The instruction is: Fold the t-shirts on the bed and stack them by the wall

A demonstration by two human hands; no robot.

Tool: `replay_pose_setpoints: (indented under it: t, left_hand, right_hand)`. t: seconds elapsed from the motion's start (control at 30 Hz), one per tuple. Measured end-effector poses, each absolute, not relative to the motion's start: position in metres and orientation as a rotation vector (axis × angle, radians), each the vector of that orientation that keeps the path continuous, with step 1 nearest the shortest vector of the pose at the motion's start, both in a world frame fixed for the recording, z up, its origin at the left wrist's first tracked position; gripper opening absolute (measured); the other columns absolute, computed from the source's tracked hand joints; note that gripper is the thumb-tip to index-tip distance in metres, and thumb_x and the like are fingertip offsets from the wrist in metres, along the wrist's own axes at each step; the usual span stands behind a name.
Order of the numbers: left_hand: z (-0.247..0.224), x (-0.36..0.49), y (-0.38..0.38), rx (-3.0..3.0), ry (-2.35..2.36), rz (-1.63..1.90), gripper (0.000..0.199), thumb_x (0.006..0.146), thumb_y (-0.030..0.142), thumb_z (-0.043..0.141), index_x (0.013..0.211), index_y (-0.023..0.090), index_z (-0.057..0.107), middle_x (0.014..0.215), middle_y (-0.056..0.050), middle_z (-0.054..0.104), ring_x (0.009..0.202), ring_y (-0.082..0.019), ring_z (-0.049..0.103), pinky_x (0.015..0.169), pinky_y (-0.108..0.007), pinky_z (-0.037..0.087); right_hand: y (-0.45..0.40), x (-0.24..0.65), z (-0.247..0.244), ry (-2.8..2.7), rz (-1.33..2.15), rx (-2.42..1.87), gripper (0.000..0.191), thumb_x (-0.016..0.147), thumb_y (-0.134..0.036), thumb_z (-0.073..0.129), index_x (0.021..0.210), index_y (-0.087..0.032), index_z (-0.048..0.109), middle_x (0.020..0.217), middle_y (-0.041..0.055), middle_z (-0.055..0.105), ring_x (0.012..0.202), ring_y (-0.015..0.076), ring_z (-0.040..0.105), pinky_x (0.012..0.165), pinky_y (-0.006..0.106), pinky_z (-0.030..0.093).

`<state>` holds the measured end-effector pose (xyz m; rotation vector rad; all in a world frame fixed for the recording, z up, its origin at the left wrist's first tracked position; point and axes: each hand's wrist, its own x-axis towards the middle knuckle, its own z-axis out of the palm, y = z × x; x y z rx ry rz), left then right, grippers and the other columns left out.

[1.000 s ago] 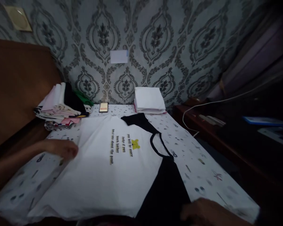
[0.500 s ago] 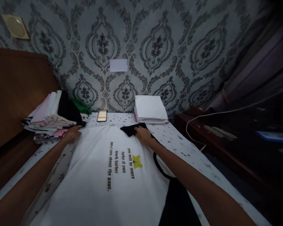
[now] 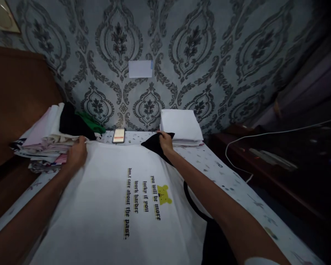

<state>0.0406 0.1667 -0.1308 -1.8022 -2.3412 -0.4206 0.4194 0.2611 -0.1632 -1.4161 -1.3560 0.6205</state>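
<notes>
A white T-shirt (image 3: 99,198) with black sleeves, a black neckband, printed words and a yellow bear lies spread sideways over the bed, its collar toward the right. My left hand (image 3: 77,151) is closed on the shirt's far left corner, beside the pile of folded clothes. My right hand (image 3: 166,142) pinches the black far sleeve (image 3: 153,143) and holds it up a little off the bed, close to the white folded stack. The near sleeve (image 3: 216,243) is partly hidden by my right forearm.
Folded clothes (image 3: 44,138) are piled at the left by a brown wooden headboard (image 3: 19,99). A phone (image 3: 118,135) lies near the patterned wall. A white folded stack (image 3: 182,125) stands at the back right. A white cable (image 3: 278,129) hangs over dark furniture at the right.
My right hand has lifted the black sleeve and pushed it slightly away from me. My left hand has shifted a little left and up with the shirt's corner, and the cloth looks flatter.
</notes>
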Motion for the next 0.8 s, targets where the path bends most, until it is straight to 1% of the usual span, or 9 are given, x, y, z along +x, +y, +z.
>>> replay_pose_setpoints:
  t: [0.07,0.13,0.27,0.33,0.43,0.5,0.6,0.73,0.8]
  left_hand:
    - [-0.133,0.043,0.161,-1.799,-2.261,-0.253,0.041,0.095,0.016,0.025,0.126,0.014,0.052,0.119,-0.019,0.062,0.087,-0.031,0.067,0.076,-0.042,0.05]
    - [-0.137,0.042,0.158,-1.818,-2.2,-0.121,0.043,0.096,0.014,0.023,0.128,0.015,0.052,0.126,-0.02,0.058,0.088,-0.031,0.067,0.075,-0.043,0.051]
    - [-0.148,0.041,0.156,-1.897,-2.066,-0.004,0.047,0.095,0.014,0.023,0.132,0.014,0.052,0.131,-0.023,0.053,0.109,-0.036,0.059,0.075,-0.045,0.054]
    - [-0.149,0.043,0.154,-1.915,-2.018,0.029,0.048,0.094,0.012,0.022,0.131,0.011,0.053,0.132,-0.026,0.05,0.113,-0.039,0.055,0.073,-0.047,0.054]
    - [-0.143,0.052,0.144,-1.902,-2.013,0.05,0.047,0.091,0.01,0.024,0.125,0.011,0.057,0.128,-0.027,0.052,0.108,-0.04,0.056,0.072,-0.048,0.053]
    - [-0.136,0.061,0.137,-1.871,-1.999,0.04,0.044,0.09,0.009,0.026,0.119,0.013,0.059,0.123,-0.024,0.055,0.107,-0.039,0.056,0.076,-0.05,0.052]
    - [-0.13,0.08,0.137,-1.959,-1.943,-0.008,0.04,0.091,0.012,0.029,0.118,0.014,0.059,0.121,-0.021,0.057,0.111,-0.038,0.055,0.082,-0.051,0.05]
    - [-0.139,0.13,0.167,-2.415,-1.948,-0.234,0.032,0.095,0.028,0.039,0.119,0.018,0.058,0.123,-0.013,0.058,0.11,-0.028,0.058,0.087,-0.039,0.05]
    - [-0.15,0.165,0.19,-2.594,-1.908,-0.344,0.033,0.096,0.035,0.041,0.119,0.018,0.057,0.121,-0.01,0.06,0.11,-0.024,0.059,0.091,-0.035,0.049]
  right_hand:
    - [0.259,0.413,-0.171,-1.485,0.521,-1.442,0.043,0.091,-0.014,0.038,0.123,-0.02,0.067,0.126,0.006,0.069,0.119,0.0196,0.062,0.103,0.035,0.049]
    - [0.254,0.408,-0.182,-1.637,0.44,-1.504,0.043,0.092,-0.014,0.04,0.126,-0.018,0.065,0.131,0.0079,0.066,0.125,0.0204,0.057,0.109,0.037,0.042]
    - [0.249,0.403,-0.2,-1.896,0.342,-1.624,0.05,0.089,-0.009,0.049,0.138,-0.016,0.057,0.135,0.0132,0.063,0.132,0.0257,0.051,0.115,0.045,0.033]
    - [0.247,0.403,-0.202,-1.982,0.303,-1.653,0.057,0.089,-0.008,0.048,0.146,-0.016,0.047,0.138,0.0134,0.06,0.133,0.0246,0.05,0.115,0.043,0.033]
    - [0.238,0.41,-0.197,-2.026,0.265,-1.668,0.056,0.094,-0.011,0.038,0.15,-0.014,0.038,0.142,0.0112,0.057,0.131,0.0203,0.05,0.112,0.036,0.035]
    - [0.224,0.419,-0.193,-2.03,0.209,-1.695,0.054,0.095,-0.01,0.032,0.149,-0.016,0.039,0.144,0.01,0.055,0.13,0.0197,0.049,0.111,0.035,0.036]
    - [0.196,0.441,-0.189,-1.996,0.08,-1.852,0.05,0.095,-0.012,0.033,0.143,-0.016,0.045,0.14,0.0122,0.055,0.127,0.0234,0.05,0.106,0.037,0.038]
    - [0.162,0.47,-0.189,-1.879,-0.027,-2.186,0.035,0.097,-0.03,0.046,0.125,-0.012,0.056,0.127,0.0175,0.057,0.119,0.031,0.051,0.098,0.041,0.041]
    - [0.152,0.478,-0.188,-1.856,-0.047,-2.266,0.03,0.097,-0.036,0.049,0.114,-0.013,0.059,0.122,0.0166,0.058,0.117,0.031,0.052,0.096,0.04,0.04]
